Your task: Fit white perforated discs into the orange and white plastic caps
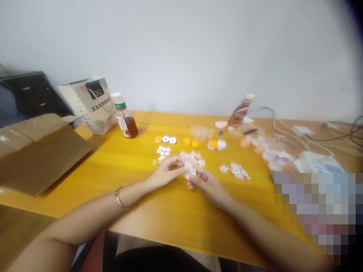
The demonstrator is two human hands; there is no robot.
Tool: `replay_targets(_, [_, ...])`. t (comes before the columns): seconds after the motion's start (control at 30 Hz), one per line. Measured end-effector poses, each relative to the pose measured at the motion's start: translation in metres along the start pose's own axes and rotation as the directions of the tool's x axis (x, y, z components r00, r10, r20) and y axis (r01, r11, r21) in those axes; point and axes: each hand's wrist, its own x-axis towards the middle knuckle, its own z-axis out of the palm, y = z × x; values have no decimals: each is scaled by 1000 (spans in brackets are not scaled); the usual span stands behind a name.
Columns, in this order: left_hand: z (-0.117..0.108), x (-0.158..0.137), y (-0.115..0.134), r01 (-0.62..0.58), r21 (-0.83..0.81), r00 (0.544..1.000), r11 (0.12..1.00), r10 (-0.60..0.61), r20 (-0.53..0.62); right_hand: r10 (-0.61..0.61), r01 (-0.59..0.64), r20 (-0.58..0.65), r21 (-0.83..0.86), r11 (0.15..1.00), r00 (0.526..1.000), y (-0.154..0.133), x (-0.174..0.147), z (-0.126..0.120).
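Observation:
Above the middle of the table, my left hand (168, 170) and my right hand (208, 183) meet with fingers closed on one small white piece (190, 172). A hint of orange shows at its lower edge, but blur hides its exact kind. Just behind the fingers lies a pile of small white pieces with dark reddish marks (190, 155), partly covered by my hands. White round discs (163, 150) are laid out left of that pile. A second group of marked white pieces (237, 170) lies to the right.
Yellow and white round lids (190, 142) form a row farther back, before clear plastic cups (202, 132). A drink bottle (126, 117) and paper bag (98, 107) stand left, near a cardboard box (42, 151). Another bottle (241, 110), plastic bags (276, 155) and cables (286, 128) occupy the right.

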Motion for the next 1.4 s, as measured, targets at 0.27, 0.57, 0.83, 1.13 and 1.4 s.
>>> replay_targets(0.27, [-2,1,-3,31,-58,985,998,-20,173,10,-8,47,-52,999,999,-3,3,-4])
replay_targets(0.57, [5,-4,4,160,-290,963,944,-84,258,32,-43,76,147,988,997,6,-3,4])
replay_targets(0.83, [14,-11,6,203,-447,963,871,-95,253,22,-58,110,330,942,994,2,-10,14])
replay_targets(1.13, [8,-7,9,110,-327,971,939,-32,237,-14,5,51,180,984,999,-1,-10,10])
replay_targets(1.4, [-4,-3,16,146,-190,909,971,-56,413,-17,22,176,-28,999,984,0,-10,1])
